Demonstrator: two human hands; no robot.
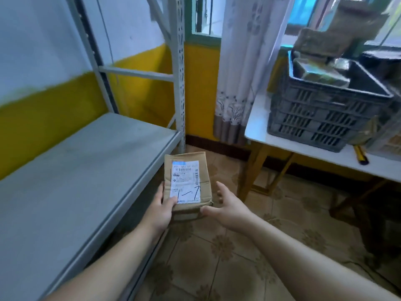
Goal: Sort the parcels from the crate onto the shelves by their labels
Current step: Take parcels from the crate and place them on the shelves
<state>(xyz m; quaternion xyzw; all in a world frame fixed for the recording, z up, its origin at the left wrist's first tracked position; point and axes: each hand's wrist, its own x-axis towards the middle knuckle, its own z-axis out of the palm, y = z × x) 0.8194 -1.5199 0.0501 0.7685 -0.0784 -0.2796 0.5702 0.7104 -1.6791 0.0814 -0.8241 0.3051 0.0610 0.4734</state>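
The left hand (161,210) alone pinches the parcel (187,183), seemingly marked 1-7, over the floor (238,248) just beside the shelf (86,166), the right hand (230,205) spread loose near it, so that one-sided grip could let it tip and fall.

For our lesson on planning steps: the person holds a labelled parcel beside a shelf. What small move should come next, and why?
Probably carry the parcel left onto the grey shelf. The left hand grips it, its label, handwritten 1-7, faces up, the right hand is open beside it, and the shelf lies just alongside.
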